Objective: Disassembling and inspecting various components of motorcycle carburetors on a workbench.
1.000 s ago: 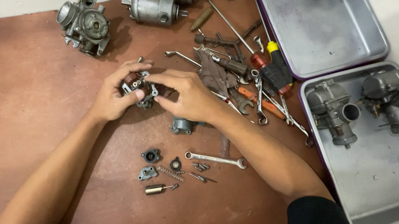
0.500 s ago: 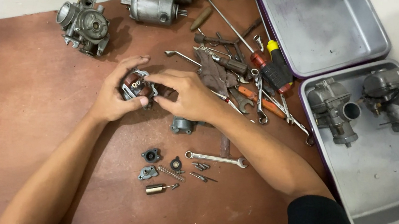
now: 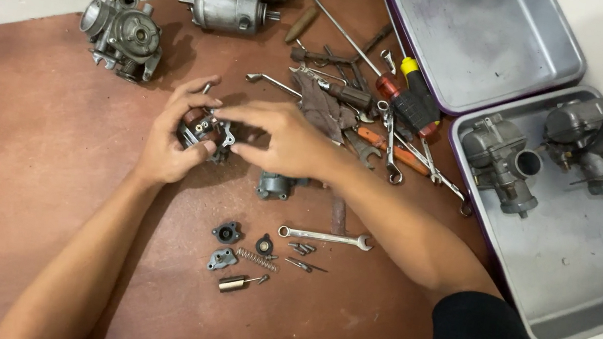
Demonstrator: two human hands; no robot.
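Brown board (image 3: 11,172) carries everything; near its front edge small parts (image 3: 249,254) are scattered: caps, a spring and screws, with a spanner (image 3: 325,237) just beyond. Toward the middle, a small carburettor body (image 3: 204,131) is cradled in the left hand (image 3: 170,142), fingers curled round it, while the right hand (image 3: 286,139) is closed narrowly, fingertips pinching its top. A pile of tools (image 3: 383,114) lies past the right hand. At the right edge, a grey tray (image 3: 592,272) holds two carburettors (image 3: 546,152). At the far edge, a second grey tray (image 3: 482,45) is seen, its contents mostly cut off.
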